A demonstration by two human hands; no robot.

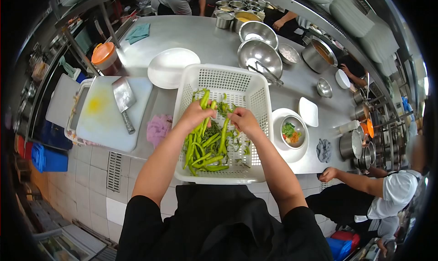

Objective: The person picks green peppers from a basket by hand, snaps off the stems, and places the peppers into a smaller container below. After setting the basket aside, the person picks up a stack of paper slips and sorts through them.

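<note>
A white perforated basket (258, 124) stands on the steel table in front of me. Long green peppers (200, 151) lie in its left half, with stems and leafy bits scattered around them. My left hand (199, 115) is closed around green peppers above the pile. To its right, my right hand (242, 120) pinches the upper end of a long green pepper (224, 135) that hangs down toward the others. Both hands are over the basket, a small gap apart.
Left of the basket, a cleaver (123, 96) rests on a cutting board (102, 128), near a pink cloth (159, 129). A white oval plate (171, 67) sits behind. Metal bowls (260, 55) and a plate with a small bowl (293, 132) are to the right. Co-workers (397, 188) stand nearby.
</note>
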